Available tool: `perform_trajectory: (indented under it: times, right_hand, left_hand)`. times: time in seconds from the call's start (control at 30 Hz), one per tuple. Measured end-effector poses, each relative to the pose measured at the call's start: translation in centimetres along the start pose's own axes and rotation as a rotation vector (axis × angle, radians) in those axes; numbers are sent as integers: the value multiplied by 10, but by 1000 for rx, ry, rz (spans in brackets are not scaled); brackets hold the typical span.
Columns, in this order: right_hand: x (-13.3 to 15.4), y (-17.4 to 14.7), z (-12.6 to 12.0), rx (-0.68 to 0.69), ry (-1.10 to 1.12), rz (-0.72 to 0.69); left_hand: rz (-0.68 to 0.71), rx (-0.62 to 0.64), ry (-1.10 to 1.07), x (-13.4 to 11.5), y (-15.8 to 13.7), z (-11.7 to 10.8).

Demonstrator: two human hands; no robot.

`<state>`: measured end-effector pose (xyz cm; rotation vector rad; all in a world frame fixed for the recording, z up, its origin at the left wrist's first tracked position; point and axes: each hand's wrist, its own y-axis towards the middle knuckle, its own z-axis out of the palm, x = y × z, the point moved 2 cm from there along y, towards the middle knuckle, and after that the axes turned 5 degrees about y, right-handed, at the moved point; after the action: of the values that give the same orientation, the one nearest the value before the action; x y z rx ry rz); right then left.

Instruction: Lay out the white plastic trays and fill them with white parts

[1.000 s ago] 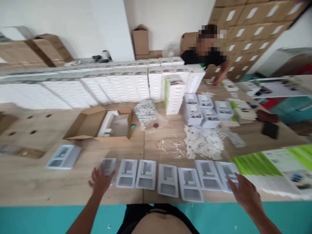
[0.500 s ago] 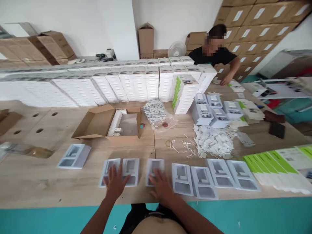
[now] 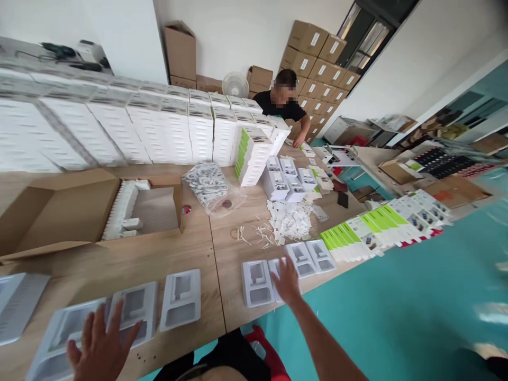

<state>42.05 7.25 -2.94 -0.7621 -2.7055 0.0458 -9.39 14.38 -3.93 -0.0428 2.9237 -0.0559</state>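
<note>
left hand (image 3: pixel 99 349) is spread wide and flat, white tray (image 3: pixel 130 309) right under its fingertips. right hand (image 3: pixel 286 280) also splayed open, fingers resting on another tray (image 3: pixel 278 270) near the table edge.

Left hand (image 3: pixel 99 346) cut off at the bottom edge — far-left tray (image 3: pixel 18 301) cropped too.

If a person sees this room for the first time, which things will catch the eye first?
First, the long wall of stacked white boxes along the far side of the wooden table. Next, the row of white moulded trays at the near edge, with the left hand and right hand spread over them.
</note>
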Motion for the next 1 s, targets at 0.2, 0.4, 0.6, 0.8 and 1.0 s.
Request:
perform_trajectory:
  times: [0.2,0.4,0.6,0.8,1.0]
  right_hand:
    - [-104,6,-18,36,-108,154]
    - [-101,-48,15,-11,16,-60]
    - [-55,-80,48,14,310,-324]
    - [-58,-44,20,-44,321,-491]
    - [-178,38,-43,-203,17,298]
  left_hand:
    - [565,-44,74,-94,-8,22]
    - [899,169,44,-196,-18,41]
    - [937,245,54,-231,-24,54]
    - [699,125,169,-215,-33,62]
    - [659,148,152,-226,-41,56]
